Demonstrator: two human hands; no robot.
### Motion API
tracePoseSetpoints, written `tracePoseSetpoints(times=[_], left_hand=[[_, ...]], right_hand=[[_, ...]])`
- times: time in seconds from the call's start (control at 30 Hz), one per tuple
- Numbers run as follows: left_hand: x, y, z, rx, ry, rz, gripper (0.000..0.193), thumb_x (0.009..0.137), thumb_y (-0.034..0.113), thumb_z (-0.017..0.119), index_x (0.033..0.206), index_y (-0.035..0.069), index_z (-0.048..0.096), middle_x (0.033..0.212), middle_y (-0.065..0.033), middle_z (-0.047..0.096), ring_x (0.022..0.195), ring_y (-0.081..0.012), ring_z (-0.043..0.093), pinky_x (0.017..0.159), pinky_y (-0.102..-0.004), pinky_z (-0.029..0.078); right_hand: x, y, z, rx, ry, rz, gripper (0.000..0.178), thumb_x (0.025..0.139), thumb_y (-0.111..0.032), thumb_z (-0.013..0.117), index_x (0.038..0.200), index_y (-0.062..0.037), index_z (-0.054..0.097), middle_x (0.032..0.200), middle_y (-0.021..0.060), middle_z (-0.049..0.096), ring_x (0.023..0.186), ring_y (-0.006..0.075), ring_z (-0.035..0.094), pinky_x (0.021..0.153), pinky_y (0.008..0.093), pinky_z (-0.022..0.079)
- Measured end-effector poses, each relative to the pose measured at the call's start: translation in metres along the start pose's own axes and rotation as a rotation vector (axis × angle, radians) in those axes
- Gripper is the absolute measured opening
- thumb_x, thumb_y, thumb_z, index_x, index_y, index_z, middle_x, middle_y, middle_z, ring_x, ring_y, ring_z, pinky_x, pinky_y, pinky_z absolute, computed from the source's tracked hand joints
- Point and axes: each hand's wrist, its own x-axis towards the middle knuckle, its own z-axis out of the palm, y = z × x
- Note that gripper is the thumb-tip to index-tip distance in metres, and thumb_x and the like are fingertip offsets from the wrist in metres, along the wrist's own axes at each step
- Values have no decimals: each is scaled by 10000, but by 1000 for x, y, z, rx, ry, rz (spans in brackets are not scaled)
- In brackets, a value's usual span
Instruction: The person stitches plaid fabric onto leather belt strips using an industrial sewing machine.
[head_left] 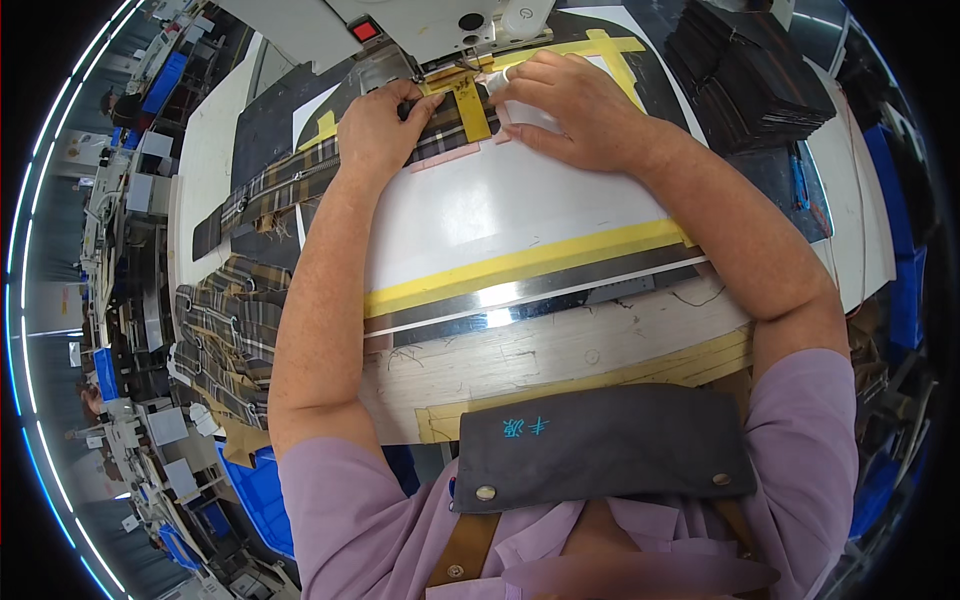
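A plaid fabric strip point(275, 190) with a metal zipper runs from the left toward the sewing machine point(440, 35). My left hand point(378, 128) bends over the strip just left of the needle area, thumb and fingers closed on the cloth. A yellow guide piece point(472, 112) lies across the plaid beneath the machine head. On its right, my right hand point(575, 108) rests on the work surface, thumb spread from the curved fingers. One of its fingertips wears a white covering point(497, 82). The cloth under my fingers is partly hidden.
A white sheet edged with yellow tape point(540, 255) covers the table before me. Plaid pieces with zippers point(235, 325) hang in a pile at the left edge. A stack of dark pieces point(745, 75) stands at the back right, near blue-handled snips point(800, 180). A blue bin point(262, 500) sits below left.
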Motion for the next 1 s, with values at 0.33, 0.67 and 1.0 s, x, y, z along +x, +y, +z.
tracePoseSetpoints(times=[0.33, 0.67, 1.0], left_hand=[[0, 4, -1, 19, 20, 11, 408, 885, 498, 688, 935, 95, 723, 728, -123, 694, 710, -316, 670, 659, -420, 501], [0, 0, 3, -4, 33, 27, 386, 891, 480, 692, 925, 96, 717, 731, -117, 697, 702, -301, 668, 652, -408, 501], [1, 1, 2, -23, 14, 29, 383, 885, 467, 698, 926, 87, 719, 779, -107, 707, 719, -283, 662, 658, -388, 496]], right_hand=[[-2, 4, 6, -56, 88, -22, 395, 855, -271, 726, 1190, -72, 663, 1080, 85, 646, 1104, 255, 576, 976, 401, 443], [-1, 0, 3, -42, 18, -9, 299, 875, -278, 712, 1096, -77, 723, 1021, 71, 639, 1068, 242, 579, 959, 395, 447], [-3, 1, 3, -11, 46, -25, 281, 893, -261, 702, 1105, -78, 719, 998, 82, 643, 1049, 252, 588, 958, 395, 454]])
